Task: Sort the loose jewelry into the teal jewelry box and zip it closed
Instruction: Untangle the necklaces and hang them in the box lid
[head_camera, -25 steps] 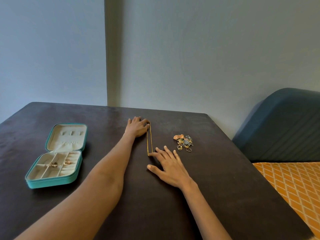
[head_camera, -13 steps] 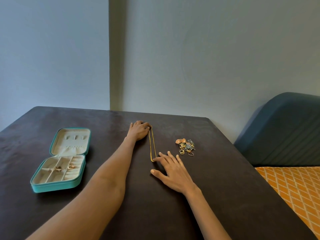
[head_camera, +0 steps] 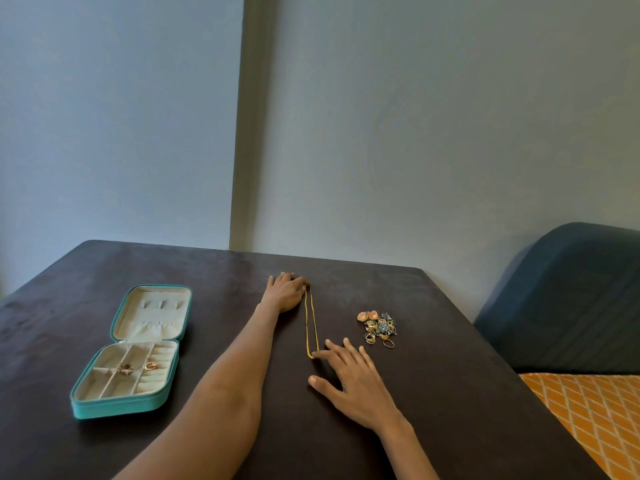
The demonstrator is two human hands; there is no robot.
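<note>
1. Resting flat on the dark table (head_camera: 450,393), the right hand (head_camera: 356,386) lay spread, forefinger touching the near end of the gold chain (head_camera: 310,320).
2. The left hand (head_camera: 284,294) pinned the chain's far end; whether it pinched, I could not tell.
3. The loose jewelry pile (head_camera: 377,328) was too small to itemise.
4. The teal jewelry box (head_camera: 135,351) lay open, left.
5. A grey wall (head_camera: 415,133) stood behind.

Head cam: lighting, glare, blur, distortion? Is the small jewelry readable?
Head view: soft, even light, no glare on the dark table; faint shadows beside the teal box and forearms. Wide-angle bends the table edges. Focus decent: gold chain crisp between left hand and right hand; jewelry pile too small to itemize.
</note>
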